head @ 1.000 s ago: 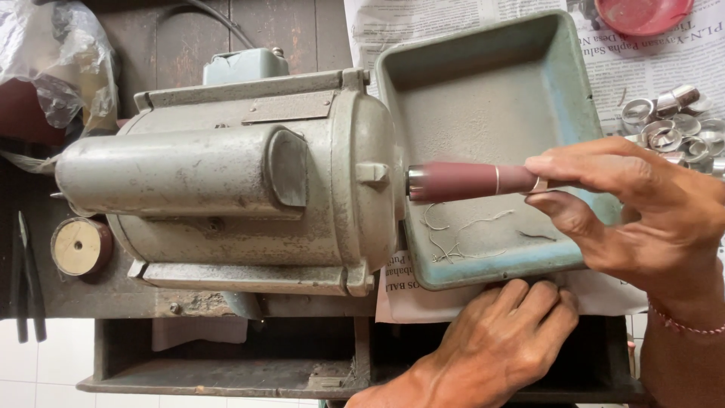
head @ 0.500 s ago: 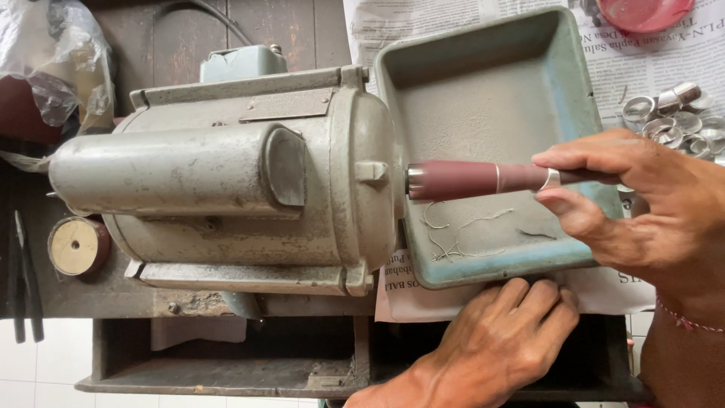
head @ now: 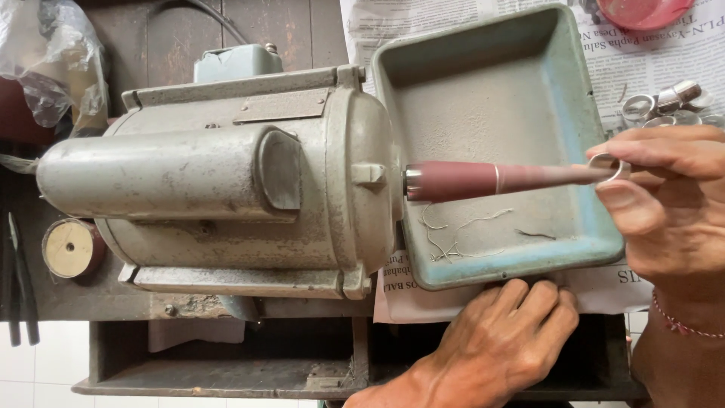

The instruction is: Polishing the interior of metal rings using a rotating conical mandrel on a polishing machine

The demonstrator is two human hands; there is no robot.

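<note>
The grey motor (head: 226,177) lies on the bench; its reddish tapered spindle (head: 491,179) extends over the blue-green tray (head: 581,98). The left hand (head: 502,340) rests flat, fingers together, just below the tray. The right hand (head: 664,204) pinches a metal ring (head: 610,166) at the spindle tip.

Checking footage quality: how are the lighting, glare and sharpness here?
Head view: soft, even light; mild sheen on the motor housing; faint shadow beneath the tapered spindle in the tray; the right hand at the frame edge looks slightly soft.
</note>
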